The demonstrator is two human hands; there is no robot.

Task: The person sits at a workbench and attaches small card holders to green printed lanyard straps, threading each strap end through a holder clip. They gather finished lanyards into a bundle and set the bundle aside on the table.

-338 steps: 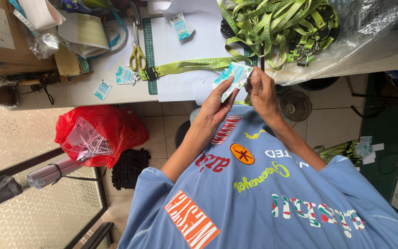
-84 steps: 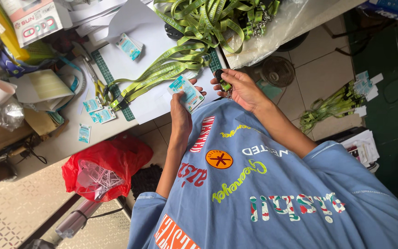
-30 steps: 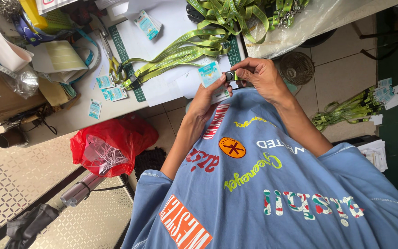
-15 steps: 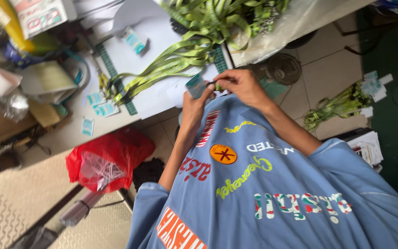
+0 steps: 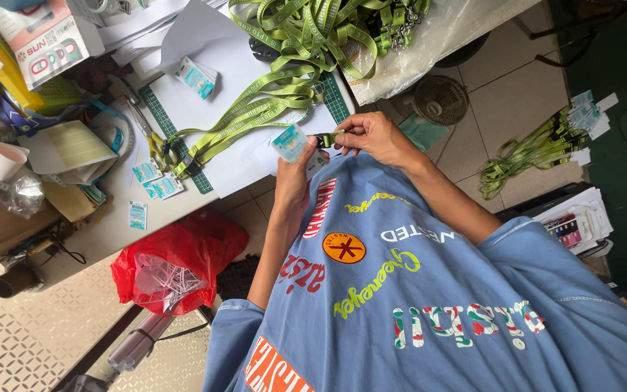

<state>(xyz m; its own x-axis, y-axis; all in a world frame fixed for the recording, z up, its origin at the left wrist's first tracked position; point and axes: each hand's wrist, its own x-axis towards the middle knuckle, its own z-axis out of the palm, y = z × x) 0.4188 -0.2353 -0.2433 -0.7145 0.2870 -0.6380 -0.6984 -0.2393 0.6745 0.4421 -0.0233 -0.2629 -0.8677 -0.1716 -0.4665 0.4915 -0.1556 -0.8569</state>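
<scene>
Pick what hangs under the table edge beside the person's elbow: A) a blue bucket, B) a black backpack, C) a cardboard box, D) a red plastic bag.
D: a red plastic bag with white scraps inside sits below the table edge, just beside the arm whose hand holds a small card.
</scene>
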